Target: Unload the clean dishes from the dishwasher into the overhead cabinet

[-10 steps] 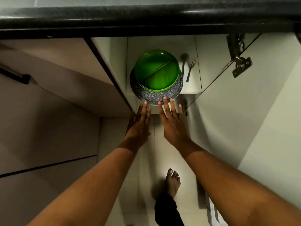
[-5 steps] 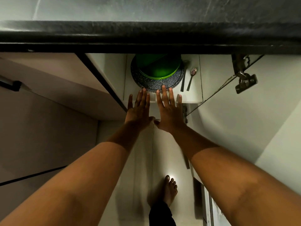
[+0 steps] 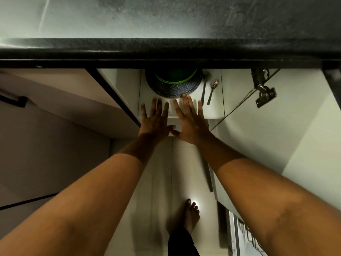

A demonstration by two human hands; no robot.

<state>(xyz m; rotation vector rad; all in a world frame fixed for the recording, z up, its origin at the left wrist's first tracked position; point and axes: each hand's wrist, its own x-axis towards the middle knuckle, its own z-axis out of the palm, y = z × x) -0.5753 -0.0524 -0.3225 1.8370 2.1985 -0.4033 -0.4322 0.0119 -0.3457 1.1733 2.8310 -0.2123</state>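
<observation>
A green plate (image 3: pixel 175 76) lies on a dark speckled plate (image 3: pixel 172 88), stacked on a white shelf (image 3: pixel 215 111) under the black counter edge; their far halves are hidden by that edge. My left hand (image 3: pixel 156 121) and my right hand (image 3: pixel 190 121) lie side by side with straight, spread fingers on the shelf's front. My right middle fingertip touches the speckled plate's rim; my left fingertips end just short of it. Two spoons (image 3: pixel 208 89) lie to the right of the plates.
The black counter edge (image 3: pixel 166 52) runs across above the shelf. An open cabinet door with a metal hinge (image 3: pixel 263 91) stands at the right, another door panel (image 3: pixel 110 93) at the left. My bare foot (image 3: pixel 190 215) is on the light floor; a rack shows at bottom right.
Both hands have moved forward with the plate stack, which has slid further back on the shelf under the counter edge. The view has tilted, hiding more of the green plate.
</observation>
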